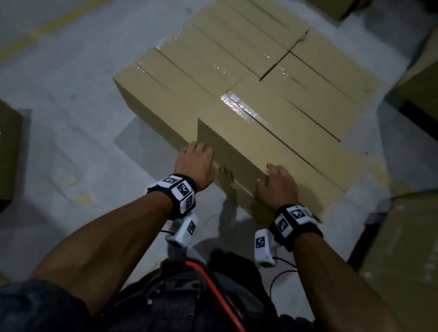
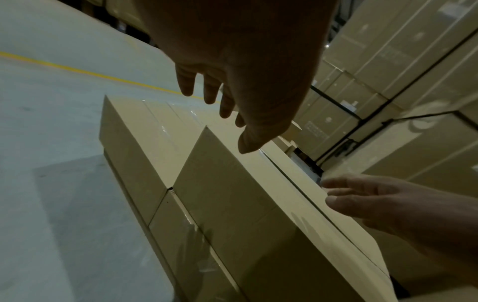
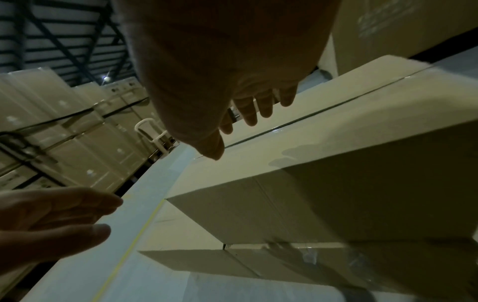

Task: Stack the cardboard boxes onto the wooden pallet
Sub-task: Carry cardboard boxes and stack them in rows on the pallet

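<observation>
Your left hand (image 1: 196, 163) and right hand (image 1: 277, 187) sit at the near edge of the nearest tan, tape-sealed cardboard box (image 1: 273, 149), fingers spread and relaxed, gripping nothing; contact with the cardboard cannot be confirmed. That box lies in the top layer of the tan box stack (image 1: 239, 58) on the grey concrete floor (image 1: 58, 102). A yellow floor line (image 1: 52, 26) runs on the far left.

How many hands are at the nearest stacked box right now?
2. The left hand is at the near left corner of the nearest box; the right hand is over its near top edge. Neither grips; contact is unclear.
</observation>
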Tool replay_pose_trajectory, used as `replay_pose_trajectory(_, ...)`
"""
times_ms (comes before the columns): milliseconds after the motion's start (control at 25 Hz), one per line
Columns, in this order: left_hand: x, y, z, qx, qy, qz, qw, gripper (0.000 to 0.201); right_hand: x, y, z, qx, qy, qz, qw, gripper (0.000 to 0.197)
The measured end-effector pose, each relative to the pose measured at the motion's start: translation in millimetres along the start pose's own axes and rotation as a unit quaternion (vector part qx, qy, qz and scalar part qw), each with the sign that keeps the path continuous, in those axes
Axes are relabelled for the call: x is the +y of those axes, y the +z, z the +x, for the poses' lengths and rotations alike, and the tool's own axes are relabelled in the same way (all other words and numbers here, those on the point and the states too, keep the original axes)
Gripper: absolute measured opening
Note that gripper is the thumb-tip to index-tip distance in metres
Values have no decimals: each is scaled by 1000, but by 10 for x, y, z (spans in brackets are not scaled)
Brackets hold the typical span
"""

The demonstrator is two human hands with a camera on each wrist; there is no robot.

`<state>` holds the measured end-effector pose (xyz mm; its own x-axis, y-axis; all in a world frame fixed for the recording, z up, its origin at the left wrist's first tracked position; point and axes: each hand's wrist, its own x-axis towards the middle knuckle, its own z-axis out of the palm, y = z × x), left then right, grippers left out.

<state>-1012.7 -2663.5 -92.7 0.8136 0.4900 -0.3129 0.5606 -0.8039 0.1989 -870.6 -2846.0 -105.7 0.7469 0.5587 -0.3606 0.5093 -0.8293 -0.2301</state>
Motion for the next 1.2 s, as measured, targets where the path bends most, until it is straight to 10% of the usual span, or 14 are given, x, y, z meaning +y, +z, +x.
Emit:
replay_pose_trajectory(560, -20, 277, -106, -52, 29, 0, 998, 50, 510, 709, -791, -36, 195, 204, 959, 60)
replay_pose_trajectory(880, -531, 1116, 677, -53, -51, -206, 976, 68, 849, 1663, -511, 126, 412, 422, 798, 67)
replay_pose_trajectory(1200, -840, 2265, 1543, 113, -117, -405, 900, 68, 1484, 2723, 222, 324, 413, 531, 665, 91)
